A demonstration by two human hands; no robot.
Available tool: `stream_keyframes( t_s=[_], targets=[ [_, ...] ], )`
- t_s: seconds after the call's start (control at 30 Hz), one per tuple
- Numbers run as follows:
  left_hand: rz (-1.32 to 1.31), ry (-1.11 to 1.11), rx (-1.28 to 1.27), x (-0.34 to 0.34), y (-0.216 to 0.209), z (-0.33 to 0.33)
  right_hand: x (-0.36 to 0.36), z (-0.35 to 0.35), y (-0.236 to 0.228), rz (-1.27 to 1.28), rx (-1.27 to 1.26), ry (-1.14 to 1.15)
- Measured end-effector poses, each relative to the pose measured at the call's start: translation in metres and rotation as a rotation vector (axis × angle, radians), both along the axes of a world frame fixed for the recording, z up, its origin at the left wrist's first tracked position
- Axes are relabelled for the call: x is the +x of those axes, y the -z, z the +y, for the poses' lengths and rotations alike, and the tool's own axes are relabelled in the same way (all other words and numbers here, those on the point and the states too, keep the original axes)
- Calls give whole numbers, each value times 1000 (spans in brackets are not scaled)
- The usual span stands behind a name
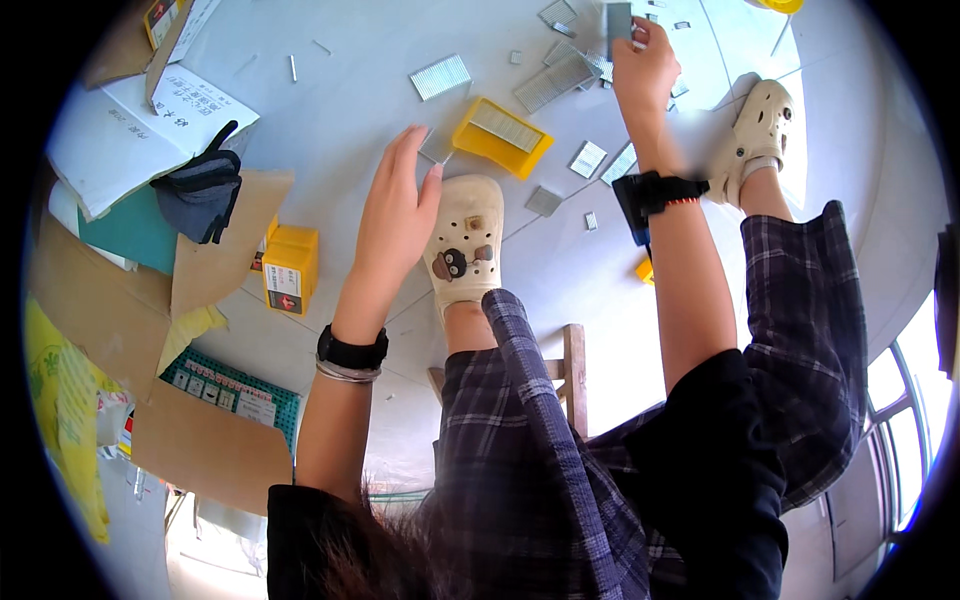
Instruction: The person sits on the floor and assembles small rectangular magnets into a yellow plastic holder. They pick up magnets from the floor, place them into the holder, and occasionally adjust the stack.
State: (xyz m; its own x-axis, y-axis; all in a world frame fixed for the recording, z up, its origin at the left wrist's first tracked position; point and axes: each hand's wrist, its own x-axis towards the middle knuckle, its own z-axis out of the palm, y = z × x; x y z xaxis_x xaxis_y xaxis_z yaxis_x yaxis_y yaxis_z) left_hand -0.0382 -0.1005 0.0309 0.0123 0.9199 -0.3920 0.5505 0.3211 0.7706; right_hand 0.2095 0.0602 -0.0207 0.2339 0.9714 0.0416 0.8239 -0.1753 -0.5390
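Bright daylight, sharp centre, soft shadows (fisheye bends the edges).

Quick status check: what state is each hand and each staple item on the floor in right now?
Left hand: open, fingers spread, holding nothing visible.
Right hand: closed on a staple strip.
Yellow tray: open, a staple strip lying inside.
Small yellow box: closed.
Loose staple strips: scattered flat on the floor.

The trousers are dark purple plaid with pale lines. The clogs are cream — one has a brown cartoon badge. The tray and small box are yellow, the staple strips silver-grey, the floor pale grey, the glove dark grey.
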Motion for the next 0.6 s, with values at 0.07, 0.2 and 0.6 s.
stream_keyframes(
  t_s=[0.07, 0.2, 0.6],
  targets=[
    [9, 2, 3, 1, 3, 3, 2, -14, -10, 163, -74, 113],
    [39, 90, 65, 7, 13, 12, -9, -53, -18, 541, -91, 251],
    [292, 72, -175, 42, 41, 33, -44, -127, -28, 749, -270, 438]
  ],
)
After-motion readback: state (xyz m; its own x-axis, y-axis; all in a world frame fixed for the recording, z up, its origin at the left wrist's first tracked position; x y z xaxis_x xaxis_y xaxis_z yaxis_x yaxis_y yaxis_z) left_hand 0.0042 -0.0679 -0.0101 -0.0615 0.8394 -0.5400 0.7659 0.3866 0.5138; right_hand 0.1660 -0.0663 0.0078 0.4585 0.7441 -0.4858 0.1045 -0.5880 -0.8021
